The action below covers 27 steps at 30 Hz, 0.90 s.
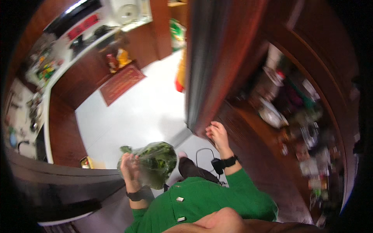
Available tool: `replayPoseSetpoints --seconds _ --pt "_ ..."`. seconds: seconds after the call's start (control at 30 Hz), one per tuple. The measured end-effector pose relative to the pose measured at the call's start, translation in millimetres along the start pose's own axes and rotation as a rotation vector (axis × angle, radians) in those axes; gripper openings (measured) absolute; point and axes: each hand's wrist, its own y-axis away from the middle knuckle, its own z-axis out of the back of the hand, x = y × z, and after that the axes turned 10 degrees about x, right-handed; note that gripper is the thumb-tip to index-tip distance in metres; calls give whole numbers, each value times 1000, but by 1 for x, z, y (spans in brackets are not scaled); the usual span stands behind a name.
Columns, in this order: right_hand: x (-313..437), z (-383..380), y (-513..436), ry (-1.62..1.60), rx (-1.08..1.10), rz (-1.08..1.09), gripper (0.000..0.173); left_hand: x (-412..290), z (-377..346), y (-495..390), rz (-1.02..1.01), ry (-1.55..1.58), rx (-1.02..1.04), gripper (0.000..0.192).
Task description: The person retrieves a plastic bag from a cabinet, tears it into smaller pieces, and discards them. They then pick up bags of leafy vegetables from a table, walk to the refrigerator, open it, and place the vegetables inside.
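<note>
A clear plastic bag of green leafy vegetables point(158, 163) hangs in front of my body on the left. My left hand point(131, 167) grips the bag at its left side, and the plastic partly covers the fingers. Raised on the other side, my right hand point(218, 135) holds nothing, its fingers loosely bent and somewhat apart. It is close to the foot of a dark reddish door frame point(215, 87); whether it touches the wood I cannot tell. Each wrist wears a black band, and a dark boxy piece with a cable point(217, 166) shows beside the right one.
Beyond the doorway lies a pale tiled floor point(140, 113) with a red mat point(122, 84). A white-edged kitchen counter point(67, 62) curves along the left, with bottles point(122, 56) by its cabinets. At right, a brown wooden cabinet point(247, 125) bears blurred clutter.
</note>
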Motion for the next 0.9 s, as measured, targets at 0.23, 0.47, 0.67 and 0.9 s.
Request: replayPoseSetpoints --seconds 0.23,0.47,0.67,0.9 --pt "13 -81 -149 90 303 -75 17 -53 -50 -101 -44 -235 -1 5" --pt "27 -155 -255 200 517 -71 19 -102 -82 -214 -135 -216 81 6" --pt "15 -183 -335 121 485 -18 22 -109 -108 -344 -81 -229 165 9" --pt "17 -230 -428 -68 291 9 23 -132 -141 -494 113 -201 396 8"
